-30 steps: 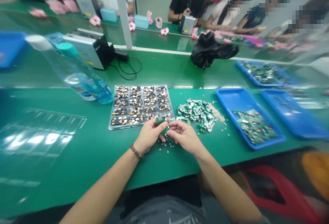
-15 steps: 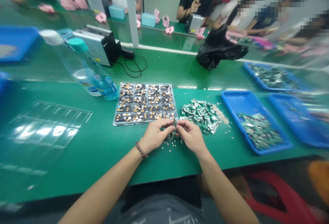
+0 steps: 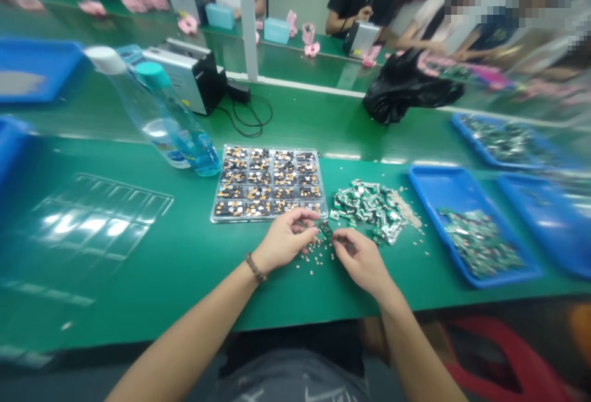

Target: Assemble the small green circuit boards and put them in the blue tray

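Board (image 3: 325,228), small, dark, sits between left hand (image 3: 290,241), loosely curled, and right hand (image 3: 362,259), fingertips bunched at its edge; can't tell either grip's hold; parts tray (image 3: 240,220) just beyond.

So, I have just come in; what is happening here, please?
At a green table, a person has a small dark piece between the left hand and the right hand; which hand holds it, if either, is unclear. A compartment tray of small parts sits just beyond the left hand, with a pile of green boards to its right.
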Available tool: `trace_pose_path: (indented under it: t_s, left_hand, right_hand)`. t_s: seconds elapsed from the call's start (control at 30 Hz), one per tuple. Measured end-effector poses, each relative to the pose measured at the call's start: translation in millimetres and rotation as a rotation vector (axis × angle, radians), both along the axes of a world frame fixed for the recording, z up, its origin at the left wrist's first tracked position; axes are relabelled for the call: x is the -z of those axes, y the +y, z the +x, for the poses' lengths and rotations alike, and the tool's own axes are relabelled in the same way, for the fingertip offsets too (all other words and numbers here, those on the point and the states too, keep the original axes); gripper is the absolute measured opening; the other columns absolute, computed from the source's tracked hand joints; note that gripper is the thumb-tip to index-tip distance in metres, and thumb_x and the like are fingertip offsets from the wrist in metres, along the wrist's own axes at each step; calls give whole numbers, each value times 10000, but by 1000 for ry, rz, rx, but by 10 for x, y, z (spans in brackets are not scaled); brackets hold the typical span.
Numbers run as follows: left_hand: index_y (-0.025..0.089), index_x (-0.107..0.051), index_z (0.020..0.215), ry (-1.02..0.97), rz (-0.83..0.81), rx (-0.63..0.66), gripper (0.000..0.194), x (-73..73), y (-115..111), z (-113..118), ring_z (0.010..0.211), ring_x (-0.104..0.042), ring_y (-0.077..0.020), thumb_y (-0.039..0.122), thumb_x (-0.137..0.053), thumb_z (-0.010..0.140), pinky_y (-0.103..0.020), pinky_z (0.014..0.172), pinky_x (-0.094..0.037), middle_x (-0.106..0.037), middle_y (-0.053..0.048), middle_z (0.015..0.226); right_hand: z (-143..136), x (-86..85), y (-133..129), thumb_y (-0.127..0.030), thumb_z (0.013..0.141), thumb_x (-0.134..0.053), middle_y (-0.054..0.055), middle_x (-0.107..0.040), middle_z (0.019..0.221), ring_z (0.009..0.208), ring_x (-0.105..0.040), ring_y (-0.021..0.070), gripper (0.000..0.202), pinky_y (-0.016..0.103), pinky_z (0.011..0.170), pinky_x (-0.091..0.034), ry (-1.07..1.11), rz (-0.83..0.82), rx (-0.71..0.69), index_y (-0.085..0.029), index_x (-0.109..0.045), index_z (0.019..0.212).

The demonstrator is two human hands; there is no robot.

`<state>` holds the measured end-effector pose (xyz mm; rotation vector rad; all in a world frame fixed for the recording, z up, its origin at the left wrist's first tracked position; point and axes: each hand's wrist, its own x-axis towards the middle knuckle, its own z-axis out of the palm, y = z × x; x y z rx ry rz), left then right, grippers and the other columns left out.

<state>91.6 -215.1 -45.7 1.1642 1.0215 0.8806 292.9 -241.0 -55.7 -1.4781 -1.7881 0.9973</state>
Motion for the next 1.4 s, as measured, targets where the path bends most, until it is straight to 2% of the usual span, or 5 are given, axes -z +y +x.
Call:
trace_pose_path:
  t_s: [0.17, 0.5, 0.67, 0.9, 1.4]
  left_hand:
    - [174, -635, 896, 253, 277, 60, 143, -30, -2, -48, 865, -637, -166, 219, -675, 767, -310, 842, -481, -683, -18, 882]
    - [155, -595, 1152, 78, 148, -129, 374, -8, -60, 66, 724, -630, -153, 341, -636, 830, -235, 619, -490, -685, -62, 893]
    - [222, -288, 1480, 122, 102, 279, 611, 34, -180, 87, 548, -625, -143, 314, -487, 910, -239, 519, -495, -696, -41, 770]
    - [131, -425, 1351, 242, 358, 632, 501, 40, -250, 95, 459, -531, -119, 228, -499, 865, -215, 459, -404, -600, -2, 617]
    - [147, -465, 1141, 138, 88, 557, 276, 54, -198, 56, 410, -544, -103, 304, -465, 914, -176, 352, -403, -594, -4, 677]
  right_hand:
    - [70, -240, 97, -296, 875, -572, 79, -615, 1157, 760, -597, 145, 335, 250, 580, -477, -65, 91, -80, -230, -598, 1202]
    - [-204, -161, 3, -366, 885, -586, 24, -679, 778, 647, -587, 144, 203, 251, 608, -452, 29, 75, -2, -189, -685, 877]
    - [-104, -260, 469, -370, 899, -558, 1, -629, 661, 590, -554, 128, 245, 239, 589, -432, 53, 230, 195, -175, -653, 785]
    - [-786, -361, 892, -269, 909, -556, 44, -714, 850, 781, -613, 155, 192, 253, 712, -411, -443, 307, -505, -193, -727, 864]
    - [-1065, -414, 969, -311, 858, -598, 57, -719, 848, 794, -644, 200, 153, 273, 687, -430, -729, 233, -468, -204, -708, 857]
